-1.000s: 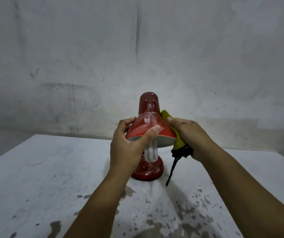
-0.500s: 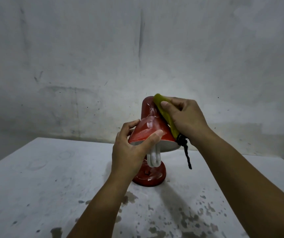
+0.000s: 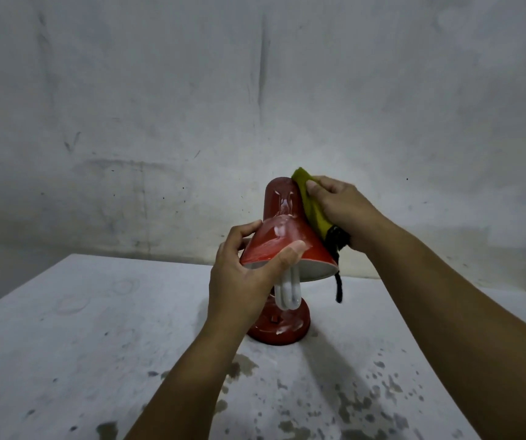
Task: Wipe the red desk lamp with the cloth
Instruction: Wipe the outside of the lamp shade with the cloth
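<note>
Our right hand (image 3: 341, 208) has slid the cloth (image 3: 310, 204) higher up the red desk lamp (image 3: 282, 236), clamping it; our left hand (image 3: 242, 277) grips the shade above the stained white table (image 3: 96, 344).

lamp neck: hidden behind left hand (image 3: 242, 281) | lamp base (image 3: 282, 328): left part covered by left wrist | cloth (image 3: 310, 206): mostly tucked under right hand (image 3: 344, 208) | both forearms: cut off at bottom and right frame edges | table (image 3: 80, 344): cropped left, bottom
</note>
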